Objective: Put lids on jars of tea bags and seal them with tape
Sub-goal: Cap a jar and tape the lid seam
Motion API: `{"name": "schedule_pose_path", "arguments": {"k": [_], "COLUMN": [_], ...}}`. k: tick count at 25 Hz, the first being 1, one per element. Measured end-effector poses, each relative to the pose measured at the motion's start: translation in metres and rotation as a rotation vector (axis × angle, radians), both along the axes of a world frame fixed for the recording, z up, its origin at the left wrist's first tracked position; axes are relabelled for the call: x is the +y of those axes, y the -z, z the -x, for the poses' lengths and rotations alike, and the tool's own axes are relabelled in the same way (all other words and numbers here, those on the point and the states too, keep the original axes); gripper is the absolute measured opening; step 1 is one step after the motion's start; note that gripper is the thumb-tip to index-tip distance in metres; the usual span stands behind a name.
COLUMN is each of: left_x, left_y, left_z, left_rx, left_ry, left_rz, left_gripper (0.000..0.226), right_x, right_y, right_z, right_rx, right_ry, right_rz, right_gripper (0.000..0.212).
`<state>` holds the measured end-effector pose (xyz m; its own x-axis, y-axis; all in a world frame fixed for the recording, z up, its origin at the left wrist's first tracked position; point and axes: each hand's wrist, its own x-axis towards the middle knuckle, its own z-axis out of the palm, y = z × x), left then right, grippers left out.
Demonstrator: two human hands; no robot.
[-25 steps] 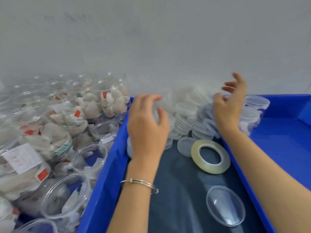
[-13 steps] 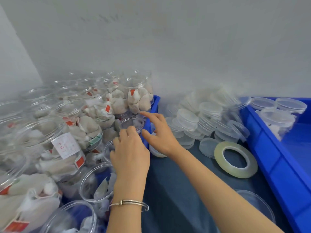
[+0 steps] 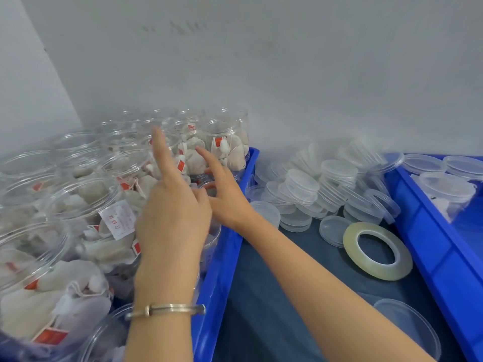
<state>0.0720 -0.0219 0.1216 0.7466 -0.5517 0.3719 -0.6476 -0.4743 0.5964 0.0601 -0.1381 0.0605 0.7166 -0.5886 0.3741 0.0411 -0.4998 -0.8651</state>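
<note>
- Jars [image 3: 224, 142] of tea bags stand lidless, packed in the left bin [image 3: 224, 257], within easy reach for capping.
- Left hand [image 3: 172, 220] hovers over them, fingers straight, gripping nothing.
- Right hand [image 3: 224, 194] reaches across, fingers spread toward one jar; likely choosing it.
- Lids [image 3: 326, 186] and tape [image 3: 377, 250] lie close by on the table.

We are seeing our left hand [image 3: 172, 220] blurring and hiding the jar [image 3: 209, 241] beneath, whose contents we cannot tell.
</note>
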Motion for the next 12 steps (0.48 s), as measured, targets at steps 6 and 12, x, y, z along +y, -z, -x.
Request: {"name": "schedule_pose_path", "arguments": {"k": [6, 12], "left_x": [-0.011, -0.017], "left_y": [-0.015, -0.005], "left_z": [-0.043, -0.068], "left_rx": [0.114, 0.228], "left_ry": [-0.08, -0.105], "left_rz": [-0.07, -0.035], "left_gripper": [0.079, 0.041], "right_x": [0.005, 0.009], "right_y": [0.008, 0.015], "right_z": [-0.012, -0.011], "right_rx": [0.039, 0.132], "right_ry": [0.006, -0.023], "right_rz": [0.034, 0.05], "right_gripper": [0.078, 0.073]}}
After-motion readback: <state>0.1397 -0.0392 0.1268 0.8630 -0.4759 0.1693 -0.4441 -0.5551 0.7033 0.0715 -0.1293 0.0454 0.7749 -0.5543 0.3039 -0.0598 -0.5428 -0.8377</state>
